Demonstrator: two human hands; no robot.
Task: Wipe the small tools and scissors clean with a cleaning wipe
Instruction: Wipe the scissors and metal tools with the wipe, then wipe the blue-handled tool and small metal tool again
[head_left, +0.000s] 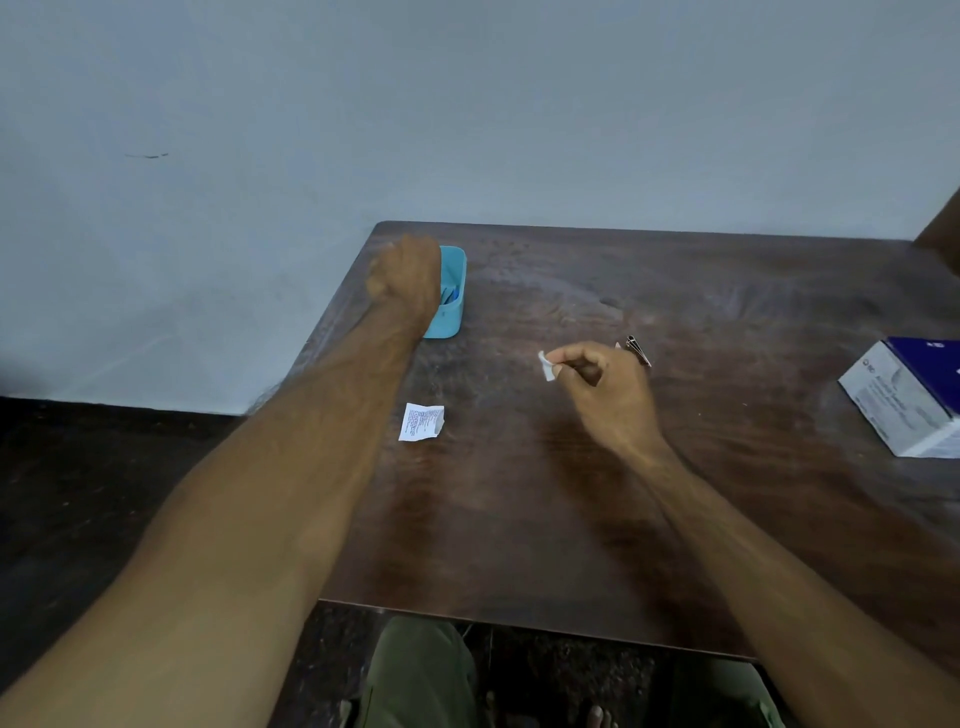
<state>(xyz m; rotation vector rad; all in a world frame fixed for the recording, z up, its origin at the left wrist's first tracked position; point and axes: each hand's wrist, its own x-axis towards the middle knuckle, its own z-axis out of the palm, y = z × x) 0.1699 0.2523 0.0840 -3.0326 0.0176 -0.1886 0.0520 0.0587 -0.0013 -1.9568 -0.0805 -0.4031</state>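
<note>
My left hand (405, 275) reaches to the far left of the wooden table (675, 467), over a small turquoise tray (451, 306) with blue-handled tools showing inside. Its fingers are hidden behind the back of the hand. My right hand (602, 384) hovers mid-table and pinches a small white cleaning wipe (545, 365) between thumb and fingers. Just behind that hand lies a small metal tool (638, 349), partly hidden by my knuckles.
A torn white wipe sachet (422, 422) with printed text lies near the table's left side. A white and blue box (909, 395) stands at the right edge. A pale wall borders the table's far edge; my knees show below the near edge.
</note>
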